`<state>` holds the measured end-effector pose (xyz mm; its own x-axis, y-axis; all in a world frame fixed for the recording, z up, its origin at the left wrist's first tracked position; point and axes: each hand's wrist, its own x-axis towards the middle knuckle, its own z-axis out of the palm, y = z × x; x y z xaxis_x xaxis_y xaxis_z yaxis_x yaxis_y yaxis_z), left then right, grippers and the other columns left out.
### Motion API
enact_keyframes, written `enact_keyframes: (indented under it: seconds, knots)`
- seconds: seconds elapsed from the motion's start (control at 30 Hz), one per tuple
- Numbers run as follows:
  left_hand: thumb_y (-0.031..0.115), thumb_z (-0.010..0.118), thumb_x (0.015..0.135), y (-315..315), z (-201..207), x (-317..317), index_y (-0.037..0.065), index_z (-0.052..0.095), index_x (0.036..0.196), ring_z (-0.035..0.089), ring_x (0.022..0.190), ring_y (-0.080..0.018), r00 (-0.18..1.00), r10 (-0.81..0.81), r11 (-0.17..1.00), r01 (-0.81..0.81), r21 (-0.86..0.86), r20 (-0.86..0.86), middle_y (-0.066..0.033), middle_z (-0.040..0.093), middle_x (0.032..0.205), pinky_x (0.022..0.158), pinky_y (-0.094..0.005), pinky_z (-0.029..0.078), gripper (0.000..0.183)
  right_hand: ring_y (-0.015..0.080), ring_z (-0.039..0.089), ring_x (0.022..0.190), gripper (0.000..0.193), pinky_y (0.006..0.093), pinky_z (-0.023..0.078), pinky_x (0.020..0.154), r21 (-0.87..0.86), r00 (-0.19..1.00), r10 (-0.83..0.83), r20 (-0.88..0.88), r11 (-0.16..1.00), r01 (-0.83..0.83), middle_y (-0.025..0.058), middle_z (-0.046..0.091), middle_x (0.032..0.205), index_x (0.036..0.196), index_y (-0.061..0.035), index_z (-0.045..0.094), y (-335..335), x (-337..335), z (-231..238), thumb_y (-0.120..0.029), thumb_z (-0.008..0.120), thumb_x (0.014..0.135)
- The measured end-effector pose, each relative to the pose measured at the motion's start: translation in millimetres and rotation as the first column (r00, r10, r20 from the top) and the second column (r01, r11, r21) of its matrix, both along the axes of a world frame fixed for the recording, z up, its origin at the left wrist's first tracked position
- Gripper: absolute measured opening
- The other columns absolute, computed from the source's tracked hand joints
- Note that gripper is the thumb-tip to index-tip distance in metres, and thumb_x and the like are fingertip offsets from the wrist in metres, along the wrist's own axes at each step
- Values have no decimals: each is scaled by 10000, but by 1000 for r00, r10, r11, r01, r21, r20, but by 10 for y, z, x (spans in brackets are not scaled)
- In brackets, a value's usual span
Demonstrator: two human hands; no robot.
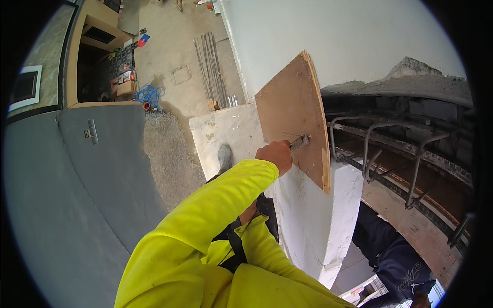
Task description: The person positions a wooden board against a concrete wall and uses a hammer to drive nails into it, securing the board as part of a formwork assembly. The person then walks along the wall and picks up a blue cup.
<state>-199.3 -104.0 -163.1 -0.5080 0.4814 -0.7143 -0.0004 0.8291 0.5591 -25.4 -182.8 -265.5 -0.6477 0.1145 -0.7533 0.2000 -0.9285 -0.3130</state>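
My left hand has its fingers wrapped round one tool, which meets the lower face of one board. I judge the step to be working that face with the tool; the next move calls for a firm grip and a steady board. My right hand, below-left of the board, is mostly hidden: fingers, cannot tell. Right of the board, at least three bent bars; left, one boot; below-right, one co-worker.

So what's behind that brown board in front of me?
A pale wall shows past the upper edge of the board, with bent metal bars beyond its right edge. What's directly behind is covered, so I can't tell.
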Motion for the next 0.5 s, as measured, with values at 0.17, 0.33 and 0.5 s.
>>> enact_keyframes:
  seconds: [0.17, 0.33, 0.5]
  knots:
    - [278, 628, 850, -15, 270, -6, 34, 619, 1130, 682, 975, -342, 997, -59, 998, 58, -19, -57, -182, 707, 1011, 848, -431, 533, 372, 177, 584, 890, 319, 347, 483, 805, -198, 976, -184, -119, 967, 158, 30, 606, 982, 1153, -77, 524, 209, -104, 464, -300, 540, 926]
    - [294, 690, 825, -200, 231, -166, -12, 628, 911, 712, 819, -230, 746, 20, 952, -217, 215, 665, -114, 706, 877, 734, -346, 567, 325, 148, 439, 629, 264, 298, 374, 575, -461, 860, -258, -440, 887, 30, -3, 430, 740, 1009, -86, 477, 575, -312, 820, -122, 560, 762]
    - [179, 727, 786, -128, -61, 66, -29, 608, 789, 671, 548, -192, 794, 167, 918, -342, 201, 585, -154, 673, 716, 525, -290, 546, 239, 245, 649, 1064, 371, 430, 543, 864, -41, 996, 34, -79, 998, -37, 104, 641, 1168, 1252, -31, 522, 624, -198, 1015, -187, 625, 933]
